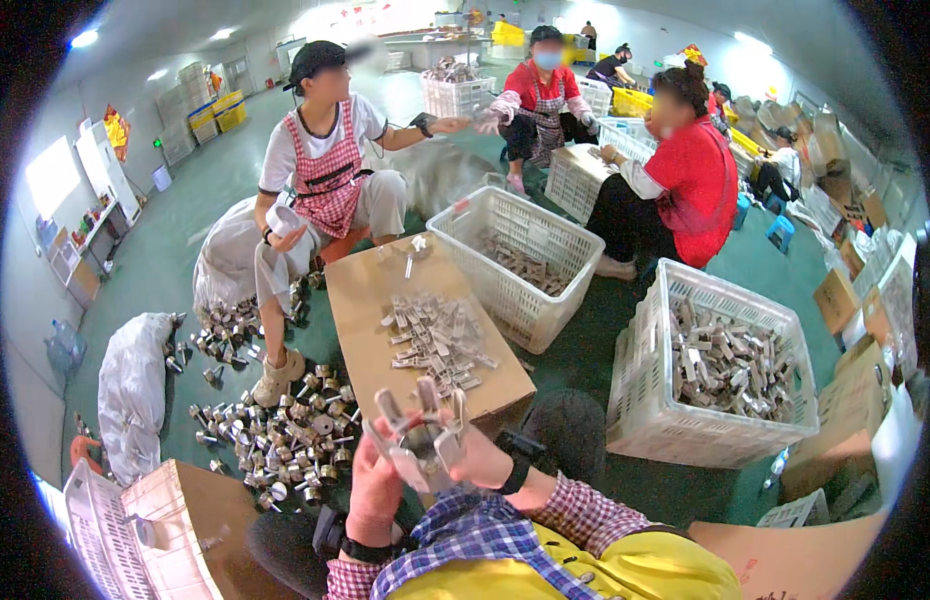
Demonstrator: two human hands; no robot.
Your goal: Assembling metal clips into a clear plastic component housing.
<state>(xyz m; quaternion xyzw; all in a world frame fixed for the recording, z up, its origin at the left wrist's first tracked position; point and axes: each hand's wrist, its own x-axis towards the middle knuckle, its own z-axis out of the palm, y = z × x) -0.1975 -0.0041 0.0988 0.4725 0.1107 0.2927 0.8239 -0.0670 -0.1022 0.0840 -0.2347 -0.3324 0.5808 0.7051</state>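
Note:
In front of my body I hold a round metal piece with several flat upright prongs (422, 462). My left hand (370, 488) is closed on its left side and my right hand (482, 462) grips its right side. Just beyond it, a heap of flat, pale metal pieces (440, 345) lies on a cardboard box (370, 285). A small white item (418, 243) sits near the box's far edge. My fingers partly cover the piece, so its underside is hidden.
White crates of metal parts stand beyond the box (465, 215) and to the right (640, 410). Round metal parts with stems (305, 435) cover the floor at left. A co-worker in a checked apron (330, 170) sits opposite, and another in red (695, 190) sits right.

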